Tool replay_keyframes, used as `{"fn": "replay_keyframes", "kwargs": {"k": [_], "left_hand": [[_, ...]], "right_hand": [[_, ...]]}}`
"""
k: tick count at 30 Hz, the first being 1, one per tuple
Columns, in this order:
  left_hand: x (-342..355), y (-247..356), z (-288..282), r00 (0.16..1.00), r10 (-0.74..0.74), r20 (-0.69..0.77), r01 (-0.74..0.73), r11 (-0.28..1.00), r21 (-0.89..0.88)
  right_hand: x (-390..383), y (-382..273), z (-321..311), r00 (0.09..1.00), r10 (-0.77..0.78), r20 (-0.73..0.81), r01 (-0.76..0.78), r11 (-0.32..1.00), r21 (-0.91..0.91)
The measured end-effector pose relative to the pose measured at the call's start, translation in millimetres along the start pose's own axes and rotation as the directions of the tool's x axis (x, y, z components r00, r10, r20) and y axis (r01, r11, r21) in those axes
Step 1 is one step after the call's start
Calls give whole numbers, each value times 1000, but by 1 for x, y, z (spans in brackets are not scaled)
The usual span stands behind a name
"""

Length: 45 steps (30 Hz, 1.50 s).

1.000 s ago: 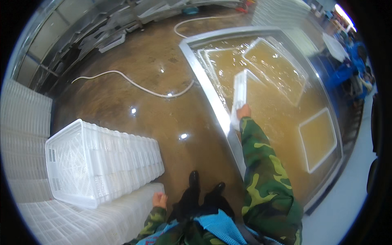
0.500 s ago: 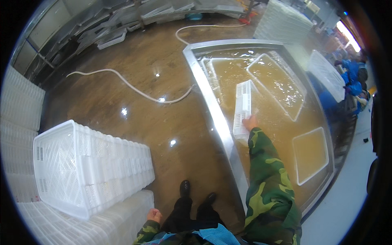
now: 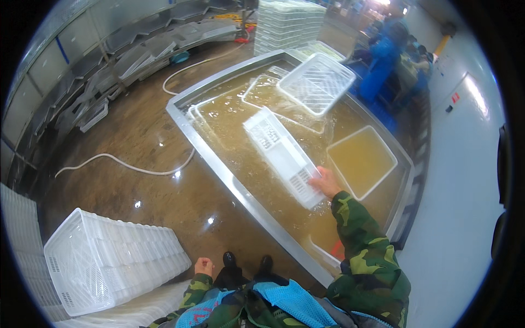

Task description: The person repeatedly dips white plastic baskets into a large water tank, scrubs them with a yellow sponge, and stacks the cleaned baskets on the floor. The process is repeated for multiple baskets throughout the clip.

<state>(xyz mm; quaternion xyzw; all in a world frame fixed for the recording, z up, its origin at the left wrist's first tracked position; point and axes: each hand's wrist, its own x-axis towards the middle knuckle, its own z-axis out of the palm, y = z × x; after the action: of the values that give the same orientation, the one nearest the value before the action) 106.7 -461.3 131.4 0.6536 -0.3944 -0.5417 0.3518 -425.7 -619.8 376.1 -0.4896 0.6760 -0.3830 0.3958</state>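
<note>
My right hand [image 3: 324, 181] grips the long side of a white perforated plastic tray [image 3: 281, 150], held tilted on edge in the brownish water of a shallow steel tank [image 3: 229, 183]. My left hand [image 3: 204, 266] is curled closed outside the tank, holding nothing, near a leaning stack of white baskets [image 3: 117, 262]. Several trays lie in the water, including a white-rimmed one [image 3: 361, 161] to the right of my hand. Another white tray [image 3: 315, 82] sits higher at the tank's far end.
A pale hose [image 3: 126, 167] snakes over the wet floor [image 3: 136, 191]. Metal shelving holding trays [image 3: 136, 63] lines the back left. A tall tray stack [image 3: 281, 27] stands behind the tank. Other people in blue [image 3: 383, 54] are at the back right, beside a white wall [image 3: 459, 186].
My view has turned rightward. The tray in my right hand has tilted diagonally. A white tray that was beyond the tank's right side now shows at its far end.
</note>
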Motion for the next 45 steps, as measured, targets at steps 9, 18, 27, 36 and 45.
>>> {"fn": "replay_keyframes", "kwargs": {"k": [9, 18, 27, 36, 45], "left_hand": [[2, 51, 53, 982, 58, 179, -70, 996, 63], [3, 59, 107, 901, 123, 417, -183, 977, 108], [-2, 52, 128, 850, 205, 486, -340, 917, 208], [6, 40, 138, 847, 308, 433, -456, 840, 294], [-33, 52, 118, 928, 155, 339, -298, 853, 427]], "right_hand": [[-107, -65, -73, 975, -45, -215, 134, 898, 418], [-257, -47, -146, 807, -18, -591, 438, 690, 577], [-362, 73, -142, 236, 433, -870, 785, 443, 433], [-446, 379, -86, -72, 865, -497, 883, 287, 372], [-533, 284, -103, -531, 650, -544, 495, 759, 423]]}}
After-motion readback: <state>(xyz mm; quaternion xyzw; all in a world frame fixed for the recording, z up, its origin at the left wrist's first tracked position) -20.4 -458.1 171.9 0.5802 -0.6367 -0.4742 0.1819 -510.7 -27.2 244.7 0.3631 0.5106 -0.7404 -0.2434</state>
